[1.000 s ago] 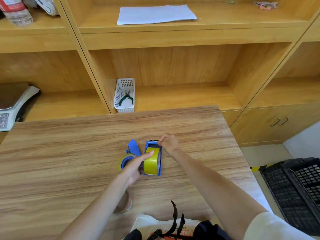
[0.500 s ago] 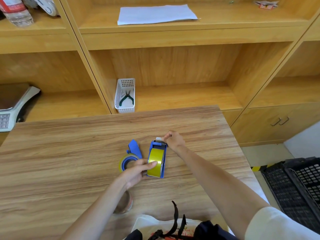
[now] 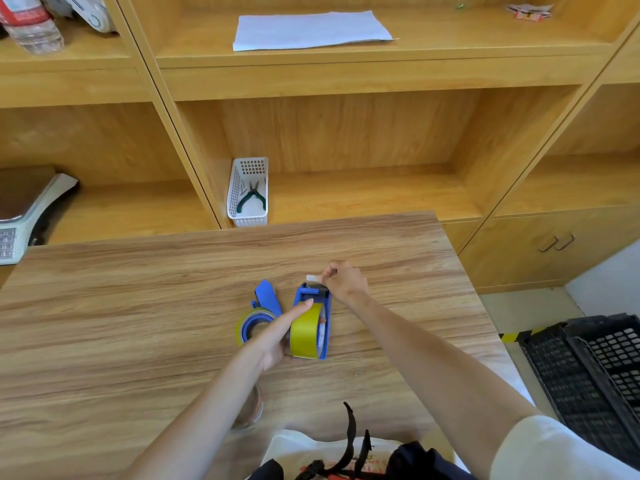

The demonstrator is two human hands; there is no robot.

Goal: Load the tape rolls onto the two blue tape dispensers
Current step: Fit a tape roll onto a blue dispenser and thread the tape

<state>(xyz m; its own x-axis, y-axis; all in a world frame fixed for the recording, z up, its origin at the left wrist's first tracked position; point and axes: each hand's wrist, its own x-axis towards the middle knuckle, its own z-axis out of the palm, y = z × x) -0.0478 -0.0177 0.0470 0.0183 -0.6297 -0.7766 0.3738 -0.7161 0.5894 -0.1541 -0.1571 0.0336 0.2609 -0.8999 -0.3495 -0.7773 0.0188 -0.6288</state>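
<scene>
Two blue tape dispensers lie side by side on the wooden table (image 3: 138, 306). The right dispenser (image 3: 323, 320) carries a yellow tape roll (image 3: 304, 332). My left hand (image 3: 277, 336) grips this dispenser's left side, its index finger stretched along the top of the roll. My right hand (image 3: 343, 280) pinches the loose white tape end (image 3: 312, 278) at the dispenser's far tip. The left dispenser (image 3: 266, 299) lies flat with a yellowish tape roll (image 3: 249, 323) around its hub, untouched. A clear tape roll (image 3: 254, 408) shows partly under my left forearm.
A white basket (image 3: 247, 192) holding pliers stands on the shelf behind the table. A scale (image 3: 20, 216) sits at the far left shelf. A white sheet (image 3: 311, 29) lies on the upper shelf. A black crate (image 3: 595, 375) is on the floor at right.
My right hand drew the tape end away from the roll toward the dispenser's far tip. My left index finger slid forward along the top of the roll. The dispenser shifted slightly right.
</scene>
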